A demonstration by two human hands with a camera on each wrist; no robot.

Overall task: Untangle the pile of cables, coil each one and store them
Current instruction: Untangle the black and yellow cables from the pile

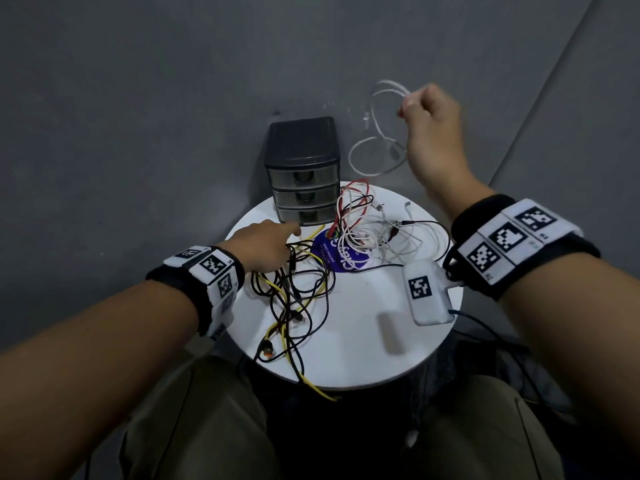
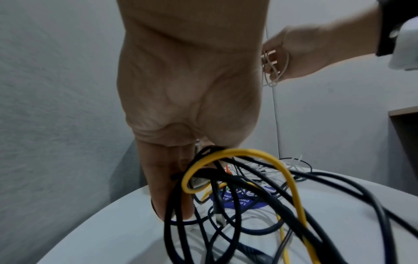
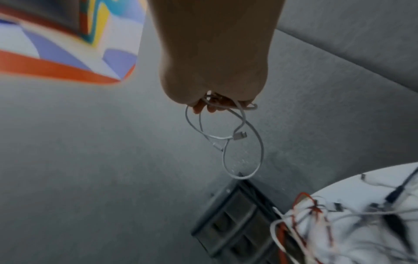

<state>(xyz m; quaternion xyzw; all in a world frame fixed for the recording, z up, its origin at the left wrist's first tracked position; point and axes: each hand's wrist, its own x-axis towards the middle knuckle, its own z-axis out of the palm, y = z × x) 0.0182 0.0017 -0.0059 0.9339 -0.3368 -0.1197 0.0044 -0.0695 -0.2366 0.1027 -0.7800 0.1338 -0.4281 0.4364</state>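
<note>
My right hand (image 1: 429,109) is raised above the back right of the round white table (image 1: 363,351) and grips the loose loops of a white cable (image 1: 377,147). That white cable (image 3: 244,142) dangles free below the fist (image 3: 214,100), both plugs showing. My left hand (image 1: 277,242) is low by the bottom drawer of the black drawer unit (image 1: 301,168), fingers (image 2: 172,196) pointing down at the table. Between thumb and fingers it pinches the black and yellow cables (image 2: 237,157), which arch up from the tangle (image 1: 294,299).
A second tangle of white, red and black cables (image 1: 360,223) lies at the table's back, partly over a blue round sticker (image 1: 329,254). A white tagged pouch (image 1: 427,292) sits at the right edge. The drawers (image 3: 237,223) look closed. My knees are under the table's front.
</note>
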